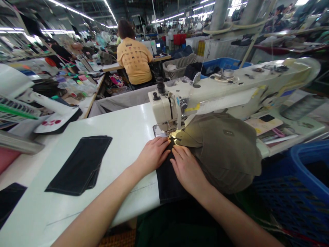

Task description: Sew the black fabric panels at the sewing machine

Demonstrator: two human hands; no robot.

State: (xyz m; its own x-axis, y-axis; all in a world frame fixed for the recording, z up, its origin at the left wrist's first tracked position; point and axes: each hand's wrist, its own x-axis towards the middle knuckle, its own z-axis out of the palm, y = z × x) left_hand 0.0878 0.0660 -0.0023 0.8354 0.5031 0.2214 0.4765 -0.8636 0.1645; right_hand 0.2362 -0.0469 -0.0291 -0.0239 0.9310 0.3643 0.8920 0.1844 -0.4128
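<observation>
A black fabric piece [169,187] lies on the white sewing table, its far end at the needle area of a sewing machine [164,113]. My left hand [154,152] rests on the black piece's left side, fingers laid out flat beside the presser foot. On the right, my right hand [189,168] presses the same piece with extended fingers, close to the olive-brown garment [226,151]. That garment is bunched under the machine arm and partly touches the black piece. The needle tip is hard to make out behind my fingertips.
Stacked black fabric pieces [79,164] lie to the left on the white table [128,130]. A blue basket [295,192] stands at right, a grey thread cone [303,106] behind it. A white lamp-like fixture [56,116] is at left. Ahead, a person in a yellow shirt [135,60] sits.
</observation>
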